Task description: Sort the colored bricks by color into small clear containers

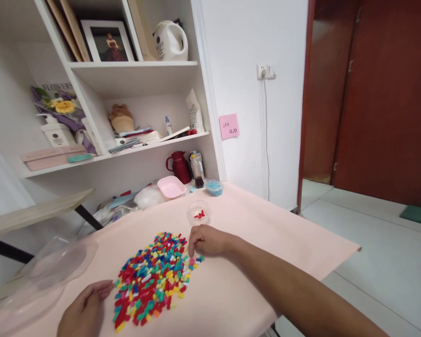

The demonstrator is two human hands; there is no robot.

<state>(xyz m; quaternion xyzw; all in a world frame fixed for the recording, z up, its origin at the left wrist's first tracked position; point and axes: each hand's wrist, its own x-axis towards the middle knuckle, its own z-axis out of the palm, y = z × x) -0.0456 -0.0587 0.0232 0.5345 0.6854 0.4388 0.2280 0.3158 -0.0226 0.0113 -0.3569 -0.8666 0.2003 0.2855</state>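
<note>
A few red toy bricks point(200, 215) are lying in the clear bowl point(196, 205); the multicoloured pile point(153, 276) is holding most; left hand point(82, 306): grip apart; right hand point(206, 239): cannot tell.

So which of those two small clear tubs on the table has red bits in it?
The nearer tub, just beyond the right hand, holds red pieces. The farther tub, near the bottle, holds blue pieces instead.

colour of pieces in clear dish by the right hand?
The pieces are red; head view shows it best.
</note>
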